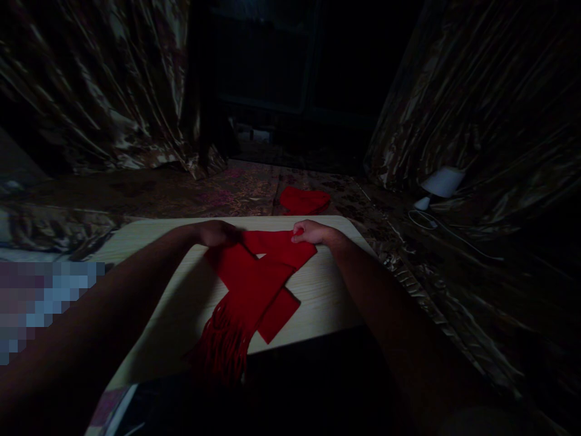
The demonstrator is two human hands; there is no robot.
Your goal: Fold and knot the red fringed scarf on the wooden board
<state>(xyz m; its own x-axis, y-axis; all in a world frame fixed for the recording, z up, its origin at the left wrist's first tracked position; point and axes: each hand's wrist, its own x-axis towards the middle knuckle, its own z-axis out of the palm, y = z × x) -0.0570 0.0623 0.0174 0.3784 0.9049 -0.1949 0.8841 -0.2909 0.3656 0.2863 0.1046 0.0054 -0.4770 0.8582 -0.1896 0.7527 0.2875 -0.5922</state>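
A red fringed scarf [254, 284] lies crossed over itself on a pale wooden board [318, 297], its fringe hanging over the near edge. My left hand [218, 232] is closed on the scarf's far left fold. My right hand [311, 231] pinches the far right end of the same fold. Both hands sit at the board's far side, a short way apart.
A second red cloth item [304, 200] lies on the patterned surface beyond the board. A white lamp [440, 183] with a cable rests at the right. Shiny patterned curtains hang on both sides. A blurred patch covers the left edge.
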